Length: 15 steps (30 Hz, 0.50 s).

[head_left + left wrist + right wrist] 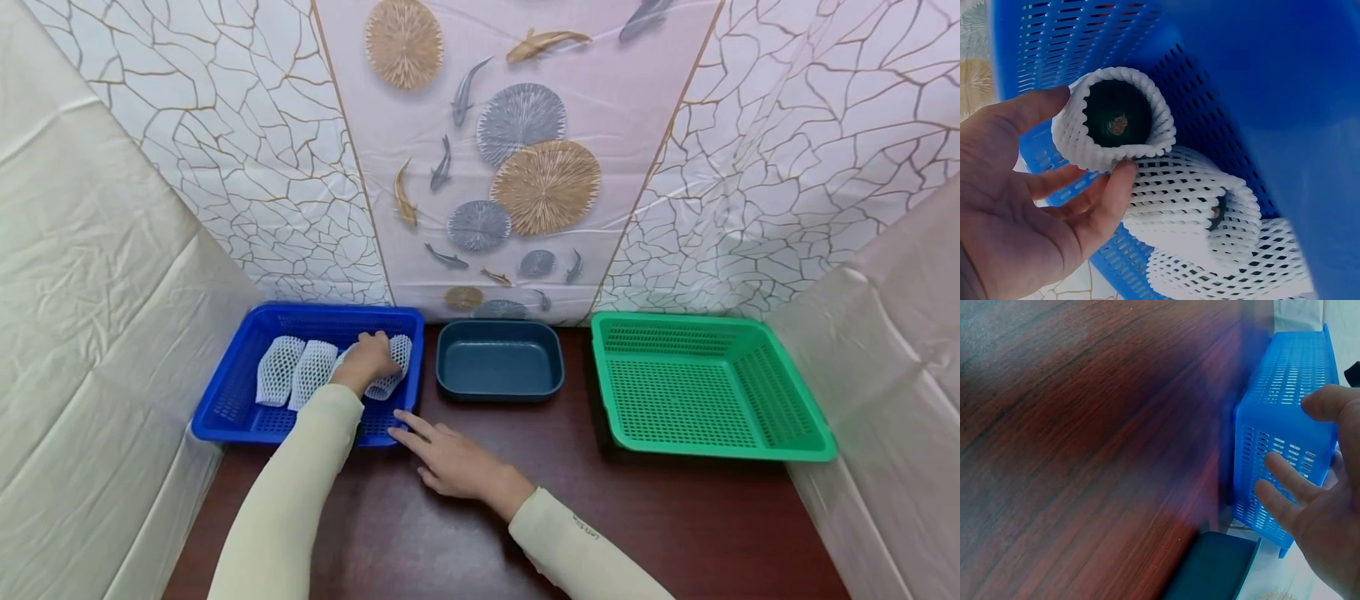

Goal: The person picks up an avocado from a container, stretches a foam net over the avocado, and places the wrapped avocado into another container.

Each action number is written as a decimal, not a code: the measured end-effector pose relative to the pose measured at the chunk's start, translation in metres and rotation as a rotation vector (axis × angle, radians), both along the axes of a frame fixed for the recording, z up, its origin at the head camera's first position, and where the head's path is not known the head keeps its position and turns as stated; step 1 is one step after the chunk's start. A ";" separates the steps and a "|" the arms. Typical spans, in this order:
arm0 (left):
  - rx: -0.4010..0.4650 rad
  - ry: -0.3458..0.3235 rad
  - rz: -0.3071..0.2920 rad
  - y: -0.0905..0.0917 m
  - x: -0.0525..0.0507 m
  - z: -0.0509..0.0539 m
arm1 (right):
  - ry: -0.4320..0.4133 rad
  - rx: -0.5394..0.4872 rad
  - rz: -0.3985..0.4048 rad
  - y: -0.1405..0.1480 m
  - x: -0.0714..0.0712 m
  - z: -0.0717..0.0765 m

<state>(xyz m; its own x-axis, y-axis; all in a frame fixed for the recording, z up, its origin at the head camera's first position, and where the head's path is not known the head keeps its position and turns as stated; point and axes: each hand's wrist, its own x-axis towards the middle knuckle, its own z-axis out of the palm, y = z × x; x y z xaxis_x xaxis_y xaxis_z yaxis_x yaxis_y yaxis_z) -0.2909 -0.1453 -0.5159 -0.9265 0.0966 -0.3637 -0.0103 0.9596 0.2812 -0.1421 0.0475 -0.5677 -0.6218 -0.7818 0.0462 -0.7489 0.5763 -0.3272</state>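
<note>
Inside the blue basket (225, 392) lie several dark green fruits in white foam nets (313, 371). My left hand (366, 362) reaches into the right part of the basket. In the left wrist view, its thumb and fingers grip the sides of one netted dark green fruit (1116, 115), whose brown stem scar faces the camera. A second netted fruit (1185, 200) lies against it. My right hand (453, 462) is beside the basket's front right corner, its fingers spread and holding nothing. Whether its fingertips touch the basket wall (1285, 447) I cannot tell.
A small dark teal tray (498, 392) stands right of the blue basket. Farther right is a green basket (720, 454). All stand on a dark brown wood-grain table (555, 508), with patterned cloth (285, 167) behind and pale cloth at both sides.
</note>
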 end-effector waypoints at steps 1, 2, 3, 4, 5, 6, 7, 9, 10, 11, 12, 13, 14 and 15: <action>-0.010 0.000 -0.005 -0.001 0.000 0.001 | 0.003 -0.004 0.002 0.000 0.000 -0.001; -0.022 0.001 -0.011 -0.001 0.000 0.001 | 0.005 -0.011 0.003 0.000 0.000 -0.001; -0.029 0.002 -0.014 -0.002 0.000 0.001 | 0.010 -0.013 0.004 0.000 0.001 -0.001; -0.035 0.004 -0.018 -0.002 0.001 0.001 | 0.013 -0.016 0.004 0.000 0.001 -0.002; -0.040 0.008 -0.021 -0.003 0.000 0.001 | 0.019 -0.019 0.004 0.000 0.001 -0.002; -0.041 0.014 -0.025 -0.004 0.000 0.000 | 0.016 -0.023 0.004 0.000 0.001 -0.002; -0.040 0.021 -0.028 -0.004 0.000 0.000 | 0.016 -0.026 0.004 0.000 0.002 -0.002; -0.031 0.043 -0.032 -0.006 0.000 -0.001 | 0.015 -0.039 0.002 0.001 0.002 -0.003; -0.033 0.057 -0.038 -0.007 0.000 -0.002 | 0.008 -0.053 0.000 0.002 0.002 -0.003; -0.032 0.075 -0.038 -0.007 0.000 -0.002 | 0.008 -0.064 -0.005 0.003 0.002 -0.003; -0.029 0.095 -0.042 -0.008 0.001 -0.001 | 0.006 -0.078 -0.010 0.005 0.002 -0.003; -0.029 0.117 -0.043 -0.008 0.001 -0.001 | 0.008 -0.093 -0.018 0.007 0.002 -0.003; -0.027 0.139 -0.044 -0.008 0.002 0.000 | 0.017 -0.103 -0.027 0.010 0.001 -0.002; -0.024 0.163 -0.044 -0.008 0.003 0.001 | 0.029 -0.113 -0.037 0.014 0.001 -0.002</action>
<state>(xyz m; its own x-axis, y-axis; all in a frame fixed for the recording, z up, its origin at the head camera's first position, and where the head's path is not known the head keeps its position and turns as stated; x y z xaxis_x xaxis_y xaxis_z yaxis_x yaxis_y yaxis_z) -0.2875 -0.1529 -0.5146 -0.9684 0.1313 -0.2121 0.0753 0.9645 0.2530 -0.1415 0.0611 -0.5693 -0.6471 -0.7474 0.1506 -0.7379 0.5643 -0.3702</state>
